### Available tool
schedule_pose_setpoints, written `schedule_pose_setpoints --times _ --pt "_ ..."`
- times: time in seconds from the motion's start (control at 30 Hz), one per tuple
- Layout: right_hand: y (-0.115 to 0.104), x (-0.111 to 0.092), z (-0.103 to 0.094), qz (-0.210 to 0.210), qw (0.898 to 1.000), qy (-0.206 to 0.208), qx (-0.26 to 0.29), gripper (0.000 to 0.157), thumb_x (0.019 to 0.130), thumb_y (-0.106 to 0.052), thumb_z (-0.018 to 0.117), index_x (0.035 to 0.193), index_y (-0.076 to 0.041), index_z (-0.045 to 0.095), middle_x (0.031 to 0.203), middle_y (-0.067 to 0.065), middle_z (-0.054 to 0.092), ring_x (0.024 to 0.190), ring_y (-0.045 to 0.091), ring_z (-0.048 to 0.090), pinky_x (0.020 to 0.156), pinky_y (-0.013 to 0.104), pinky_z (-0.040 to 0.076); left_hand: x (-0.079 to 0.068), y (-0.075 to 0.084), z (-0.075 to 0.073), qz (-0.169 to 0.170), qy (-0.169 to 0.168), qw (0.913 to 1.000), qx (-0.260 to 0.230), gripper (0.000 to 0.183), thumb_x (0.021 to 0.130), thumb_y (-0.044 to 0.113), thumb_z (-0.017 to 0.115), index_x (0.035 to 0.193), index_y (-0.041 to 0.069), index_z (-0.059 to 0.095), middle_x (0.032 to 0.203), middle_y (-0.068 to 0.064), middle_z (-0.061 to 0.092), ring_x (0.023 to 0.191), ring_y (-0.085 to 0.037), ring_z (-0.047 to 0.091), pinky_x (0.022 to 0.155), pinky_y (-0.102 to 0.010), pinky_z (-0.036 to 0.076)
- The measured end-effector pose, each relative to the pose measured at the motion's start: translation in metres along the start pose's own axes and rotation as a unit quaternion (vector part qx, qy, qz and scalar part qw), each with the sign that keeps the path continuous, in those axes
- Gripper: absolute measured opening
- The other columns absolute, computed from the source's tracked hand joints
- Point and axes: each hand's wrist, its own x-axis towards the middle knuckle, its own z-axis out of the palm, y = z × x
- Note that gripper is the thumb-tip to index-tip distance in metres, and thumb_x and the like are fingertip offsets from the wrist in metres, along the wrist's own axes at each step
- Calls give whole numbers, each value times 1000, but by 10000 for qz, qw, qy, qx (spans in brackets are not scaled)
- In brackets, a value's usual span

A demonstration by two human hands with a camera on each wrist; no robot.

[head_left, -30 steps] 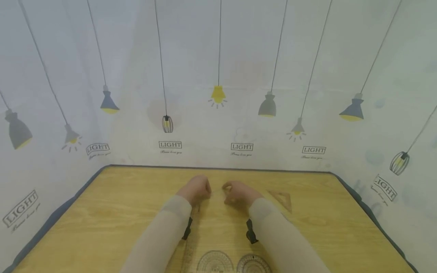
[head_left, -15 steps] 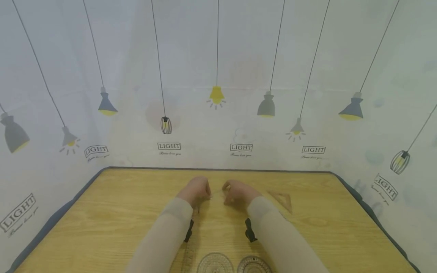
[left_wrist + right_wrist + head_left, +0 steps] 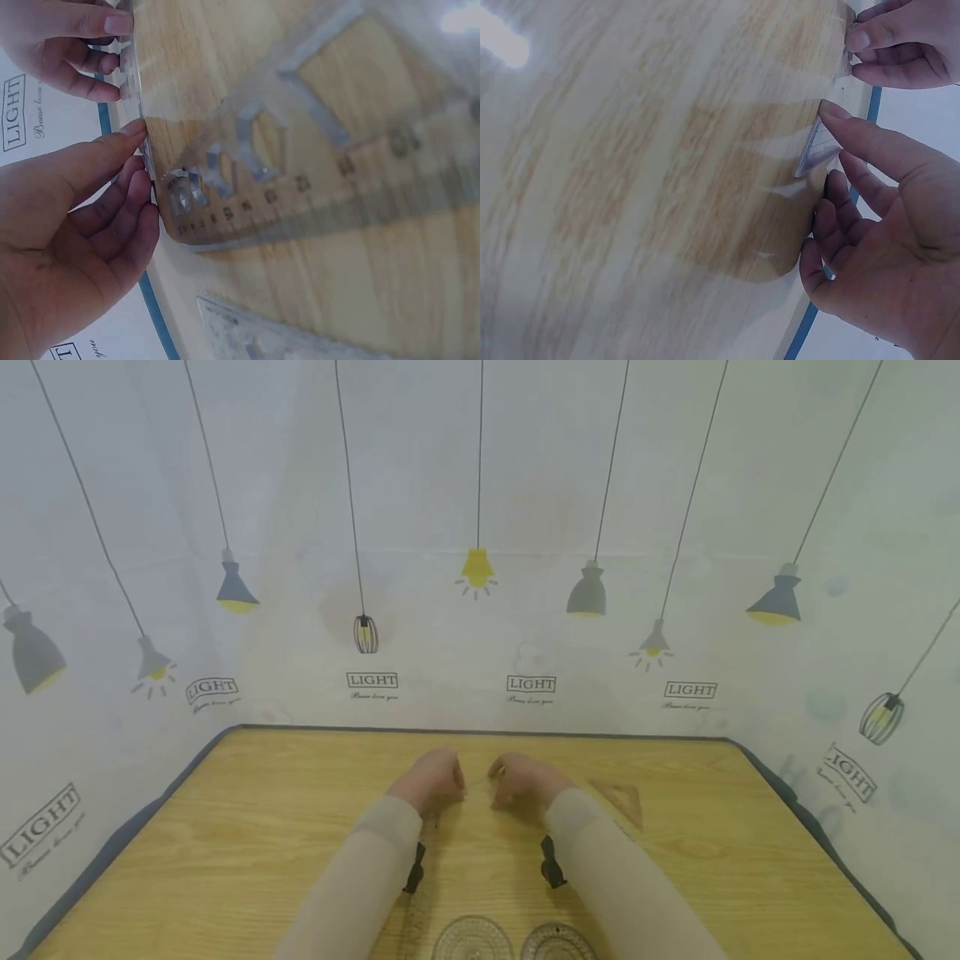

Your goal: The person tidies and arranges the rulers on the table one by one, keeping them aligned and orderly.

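Over the far middle of the table, my left hand [image 3: 429,778] and right hand [image 3: 519,781] face each other. Between them is a clear flat plastic piece with fine ruled lines and a slanted corner [image 3: 819,144]; its exact kind is hard to tell. Thumb and fingers of the left hand [image 3: 82,217] pinch one end. The right hand [image 3: 900,195] pinches the other end, its remaining fingers curled below. A clear ruler [image 3: 285,176] with cut-out shapes and numbers lies near the left wrist. To the right of the right hand is a clear set square [image 3: 633,810] with an open middle.
Two round-edged clear protractors [image 3: 474,935] lie at the near edge of the view, between the forearms. The wooden-topped table [image 3: 187,843] ends at a wall covering [image 3: 420,610] printed with lamps. Another clear plastic piece [image 3: 262,330] lies below the ruler.
The head view has shifted slightly. Both hands keep almost the same place and keep pinching the clear piece.
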Motion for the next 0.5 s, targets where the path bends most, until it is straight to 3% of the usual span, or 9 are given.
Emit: schedule_pose_setpoints --times 0.2,0.5 --pt "3 5 -1 -55 9998 -150 -118 58 71 -11 84 123 -7 59 122 12 59 117 31 53 104 49 38 -2 1 3 58 -102 9999 59 18 75 9 82 92 7 74 96 -8 71 99 -27 65 92 -39 51" --pt "2 1 -3 -8 9996 -257 -95 58 73 -8 83 125 -9 56 124 13 58 119 32 52 105 48 38 -13 9 6 -196 -163 9994 -237 16 82 9 78 97 5 73 103 -8 69 104 -29 62 93 -44 50"
